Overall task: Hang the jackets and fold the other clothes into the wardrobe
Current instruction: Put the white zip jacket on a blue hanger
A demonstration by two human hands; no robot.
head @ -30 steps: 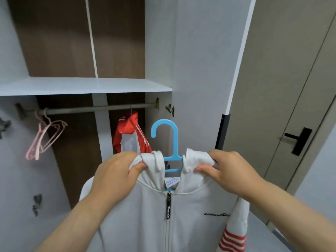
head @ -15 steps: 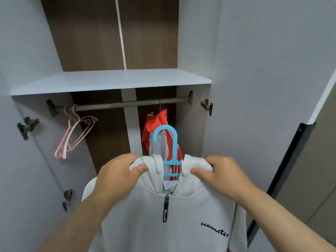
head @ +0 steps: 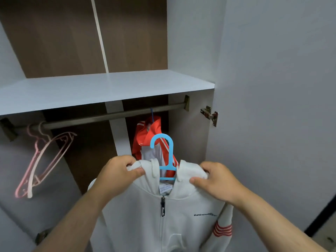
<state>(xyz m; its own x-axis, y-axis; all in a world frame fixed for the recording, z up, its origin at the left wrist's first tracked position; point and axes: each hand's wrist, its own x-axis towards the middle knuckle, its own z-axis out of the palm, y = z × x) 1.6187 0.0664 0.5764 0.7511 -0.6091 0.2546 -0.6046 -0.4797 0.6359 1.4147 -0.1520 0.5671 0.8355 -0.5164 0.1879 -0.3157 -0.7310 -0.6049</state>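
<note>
Hook of blue hanger stands upright between the hands, below and in front of rail, opening leftward. Left hand and right hand each clench a shoulder of white jacket, held before the open wardrobe. Free rail lies up-left of hung red jacket; both hands look equally near

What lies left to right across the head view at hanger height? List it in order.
Pink hangers on the rail → left hand → blue hanger → right hand, both hands gripping the white jacket at its collar. The orange jacket overlaps the blue hanger, so it is left out.
</note>
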